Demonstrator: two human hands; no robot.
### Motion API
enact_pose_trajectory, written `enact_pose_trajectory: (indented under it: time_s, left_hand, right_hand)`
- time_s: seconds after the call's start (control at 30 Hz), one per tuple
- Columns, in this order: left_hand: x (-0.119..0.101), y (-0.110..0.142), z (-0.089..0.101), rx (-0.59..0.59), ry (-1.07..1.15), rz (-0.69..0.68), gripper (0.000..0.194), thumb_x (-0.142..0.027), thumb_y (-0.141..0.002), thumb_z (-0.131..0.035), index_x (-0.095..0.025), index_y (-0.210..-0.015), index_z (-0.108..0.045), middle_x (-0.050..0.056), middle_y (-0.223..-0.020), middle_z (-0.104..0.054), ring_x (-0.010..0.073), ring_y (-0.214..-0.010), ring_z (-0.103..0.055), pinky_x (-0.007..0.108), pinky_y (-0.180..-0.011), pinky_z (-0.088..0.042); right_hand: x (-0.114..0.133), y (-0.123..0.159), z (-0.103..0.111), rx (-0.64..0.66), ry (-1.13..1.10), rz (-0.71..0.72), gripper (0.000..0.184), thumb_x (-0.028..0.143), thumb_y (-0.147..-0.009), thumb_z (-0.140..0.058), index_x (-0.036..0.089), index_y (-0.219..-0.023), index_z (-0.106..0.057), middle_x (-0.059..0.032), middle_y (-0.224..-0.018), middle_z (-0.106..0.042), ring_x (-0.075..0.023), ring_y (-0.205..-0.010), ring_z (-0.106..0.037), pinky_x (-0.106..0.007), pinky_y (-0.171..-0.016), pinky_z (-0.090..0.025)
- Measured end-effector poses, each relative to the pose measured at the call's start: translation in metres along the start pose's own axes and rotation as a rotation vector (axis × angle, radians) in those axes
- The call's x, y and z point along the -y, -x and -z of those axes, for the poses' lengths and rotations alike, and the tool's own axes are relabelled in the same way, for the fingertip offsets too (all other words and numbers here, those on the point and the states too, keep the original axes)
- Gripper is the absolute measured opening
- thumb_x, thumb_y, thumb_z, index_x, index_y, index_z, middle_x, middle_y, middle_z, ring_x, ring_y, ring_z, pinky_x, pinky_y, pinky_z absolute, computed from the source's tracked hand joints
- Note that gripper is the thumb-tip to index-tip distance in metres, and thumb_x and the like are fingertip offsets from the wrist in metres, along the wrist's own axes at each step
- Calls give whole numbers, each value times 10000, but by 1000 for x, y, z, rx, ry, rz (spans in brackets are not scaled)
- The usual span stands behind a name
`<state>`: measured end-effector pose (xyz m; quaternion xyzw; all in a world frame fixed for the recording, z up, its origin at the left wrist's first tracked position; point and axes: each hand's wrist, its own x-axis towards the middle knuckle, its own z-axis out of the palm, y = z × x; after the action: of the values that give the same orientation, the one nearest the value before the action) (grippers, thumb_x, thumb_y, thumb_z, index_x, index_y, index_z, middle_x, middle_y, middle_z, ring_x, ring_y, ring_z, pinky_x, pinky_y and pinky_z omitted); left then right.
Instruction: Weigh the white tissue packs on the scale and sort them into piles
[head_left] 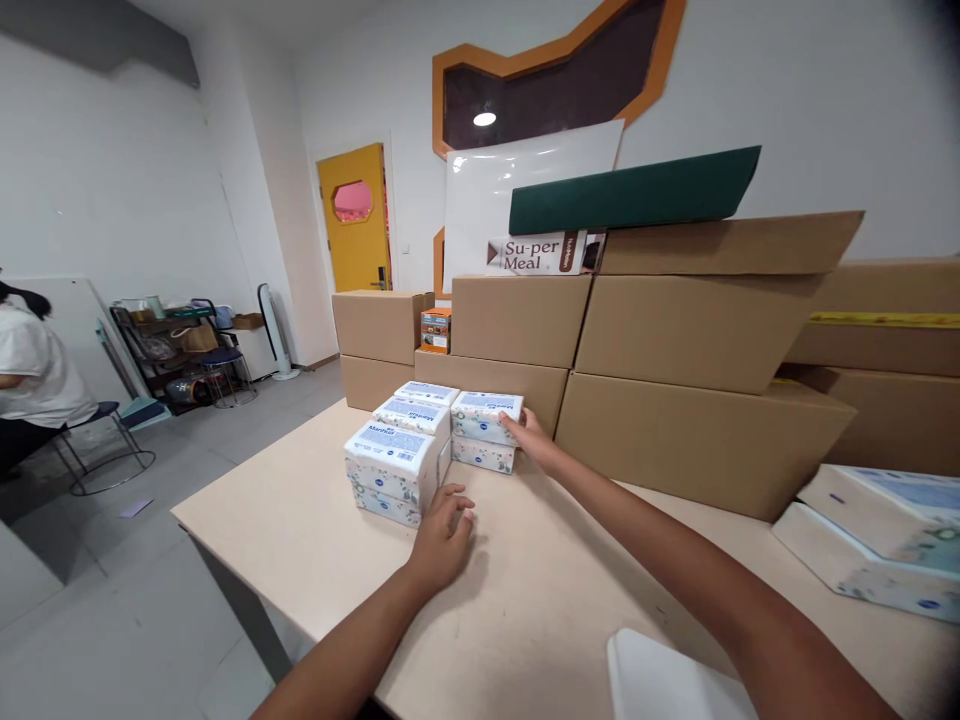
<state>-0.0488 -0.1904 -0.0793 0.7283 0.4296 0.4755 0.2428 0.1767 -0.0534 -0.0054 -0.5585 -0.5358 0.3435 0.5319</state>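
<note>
Several white tissue boxes with blue labels stand stacked two high on the beige table [315,540]. My right hand [531,436] reaches out and rests its fingers against the right end of the far stack's top box [486,415], fingers curled on its side. My left hand [444,532] lies flat on the table, fingers stretched out, just right of the near stack [390,470], holding nothing. A middle stack [412,412] stands between the near and far ones.
Brown cardboard cartons [675,330] are piled along the table's far side, with a green board [637,195] and a "Su-per Meal" box [536,253] on top. More tissue packs [877,540] lie at right. A white object [667,680] sits near me. A person [30,380] sits at far left.
</note>
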Motion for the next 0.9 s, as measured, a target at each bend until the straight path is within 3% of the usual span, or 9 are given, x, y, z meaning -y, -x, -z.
enact_pose_trajectory:
  time_s: [0.27,0.37,0.47,0.57,0.67,0.77,0.9]
  left_hand:
    - [2,1,0,-52,-4,1,191,-325,-984,-576,-220,-1007,-734,159,-1352,-688,291,-1258,-686,486,-1030,-582]
    - [4,-1,2,-60,-13,16,217,-364,-972,-586,-221,-1003,-746,149,-1299,-725,282,-1213,-706,464,-992,-598]
    - [4,-4,6,-51,-13,20,293,-463,-959,-583,-225,-983,-752,141,-1239,-757,286,-1197,-713,467,-1006,-594]
    - [1,-9,11,-37,0,26,410,-594,-944,-567,-229,-967,-751,143,-1208,-770,300,-1195,-709,520,-1111,-541]
    - [-2,-18,18,4,9,57,511,-702,-884,-604,-220,-959,-755,155,-1194,-777,344,-1189,-702,599,-1165,-491]
    - [0,-31,23,47,-16,92,585,-759,-834,-626,-213,-994,-761,148,-1204,-790,364,-1216,-702,618,-1198,-468]
    - [4,-38,29,106,-140,81,623,-807,-815,-603,-241,-1018,-767,114,-1197,-815,373,-1220,-720,602,-1187,-501]
  right_hand:
    - [11,7,-13,38,-1,-80,423,400,-1028,-696,189,-1389,-636,-114,-1413,-662,-268,-1219,-691,-505,-1026,-609]
    - [18,10,-5,60,14,-101,452,405,-1030,-691,199,-1425,-620,-121,-1472,-635,-289,-1283,-667,-546,-1080,-579]
    - [24,24,17,70,29,-124,664,438,-995,-723,211,-1575,-494,-178,-1657,-496,-353,-1492,-535,-606,-1215,-465]
    - [28,50,56,80,13,-114,1000,521,-888,-809,218,-1695,-301,-207,-1760,-346,-351,-1607,-411,-567,-1285,-392]
    - [30,79,106,30,-9,-77,1179,585,-824,-839,255,-1733,-165,-189,-1780,-307,-321,-1585,-457,-532,-1260,-435]
    - [28,108,168,-92,-8,-35,1195,589,-837,-813,300,-1739,-86,-167,-1777,-317,-294,-1583,-463,-507,-1234,-469]
    - [18,144,267,-303,9,-13,1119,571,-885,-762,313,-1735,-82,-169,-1761,-338,-290,-1608,-417,-508,-1269,-414]
